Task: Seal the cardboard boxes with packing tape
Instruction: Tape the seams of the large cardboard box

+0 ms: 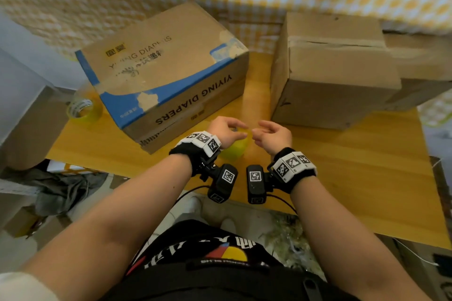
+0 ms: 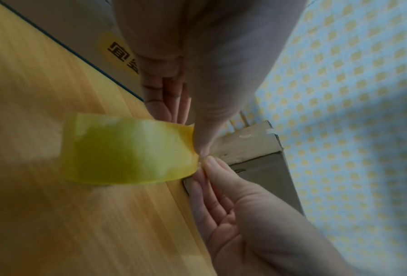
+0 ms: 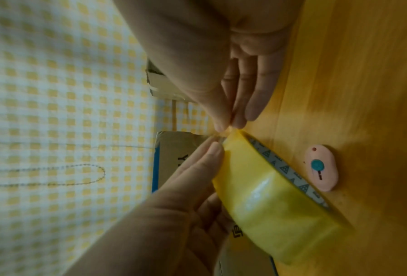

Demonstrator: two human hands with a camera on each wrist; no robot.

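A yellow roll of packing tape [image 1: 235, 148] is held just above the wooden table, between two cardboard boxes. My left hand [image 1: 232, 127] grips the tape roll [image 3: 268, 198], thumb on its outer face and fingers behind it. My right hand [image 1: 258, 130] pinches the tape's loose end at the rim of the tape roll [image 2: 127, 149] between thumb and forefinger [image 3: 239, 119]. The printed diaper box [image 1: 166, 68] with blue edges stands at the left, flaps down. The plain brown box [image 1: 337, 73] stands at the right, with a strip of tape across its top.
A second tape roll [image 1: 83, 107] lies on the table [image 1: 342, 154] left of the diaper box. A pink box cutter [image 3: 320, 168] lies on the wood close to my hands. Checked yellow-and-white cloth hangs behind the boxes. Clutter lies on the floor to the left.
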